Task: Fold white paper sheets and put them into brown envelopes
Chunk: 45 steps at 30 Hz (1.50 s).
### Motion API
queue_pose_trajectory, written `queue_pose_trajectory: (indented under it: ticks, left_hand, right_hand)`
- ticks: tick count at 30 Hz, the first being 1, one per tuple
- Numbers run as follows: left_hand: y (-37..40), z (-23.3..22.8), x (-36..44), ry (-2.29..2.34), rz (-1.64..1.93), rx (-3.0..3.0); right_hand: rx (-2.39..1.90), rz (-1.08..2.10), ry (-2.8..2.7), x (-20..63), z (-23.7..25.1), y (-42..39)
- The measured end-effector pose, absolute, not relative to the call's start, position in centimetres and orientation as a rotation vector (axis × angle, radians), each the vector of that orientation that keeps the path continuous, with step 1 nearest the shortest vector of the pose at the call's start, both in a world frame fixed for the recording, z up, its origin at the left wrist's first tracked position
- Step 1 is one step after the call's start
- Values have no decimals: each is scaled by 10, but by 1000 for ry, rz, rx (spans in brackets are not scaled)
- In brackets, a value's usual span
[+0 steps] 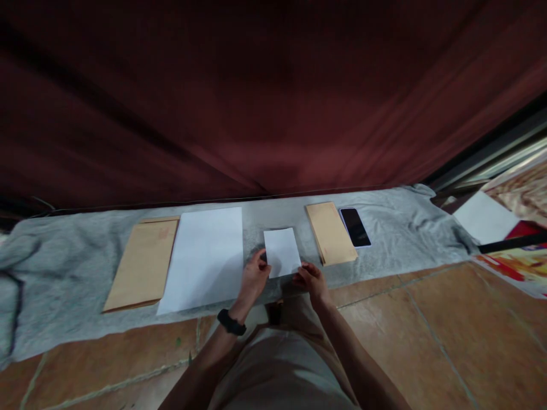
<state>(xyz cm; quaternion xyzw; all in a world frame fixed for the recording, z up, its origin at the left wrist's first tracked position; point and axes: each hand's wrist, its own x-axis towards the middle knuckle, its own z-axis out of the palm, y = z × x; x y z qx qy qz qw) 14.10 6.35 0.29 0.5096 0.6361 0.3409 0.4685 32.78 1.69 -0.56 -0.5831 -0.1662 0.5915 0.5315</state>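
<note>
A small folded white paper (281,251) lies on a gray cloth (64,267) spread on the floor (427,330). Its near edge is held at both corners: the left hand (255,276) pinches one corner, the right hand (311,278) the other, with the fingers closed on the paper.

To fold it well, the edges should be lined up first, then the crease pressed flat from the middle out. The paper should be kept still on the cloth.

A big white sheet (205,256) lies just to the left, then a brown envelope (145,263). To the right lie a smaller brown envelope (331,232) and a dark phone (355,226).
</note>
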Motion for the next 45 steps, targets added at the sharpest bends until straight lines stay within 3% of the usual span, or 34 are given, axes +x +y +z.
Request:
queue_pose_trajectory:
  ticks: [8, 18, 22, 27, 45]
  left_hand:
    - [58, 5, 144, 1725, 754, 1439]
    - [44, 4, 143, 1835, 768, 1823]
    - [10, 1, 146, 1604, 762, 2364]
    - [-18, -8, 147, 1481, 626, 2551]
    - [-15, -17, 141, 1439, 549, 2608]
  right_hand:
    - [-1635, 1184, -1013, 336, -9, 16]
    - [-1834, 448, -1774, 344, 1, 0]
    - [-1449, 512, -2025, 342, 10, 14]
    - [-1155, 625, -2320, 330, 14, 32]
    - [-1190, 505, -2496, 314, -5, 91]
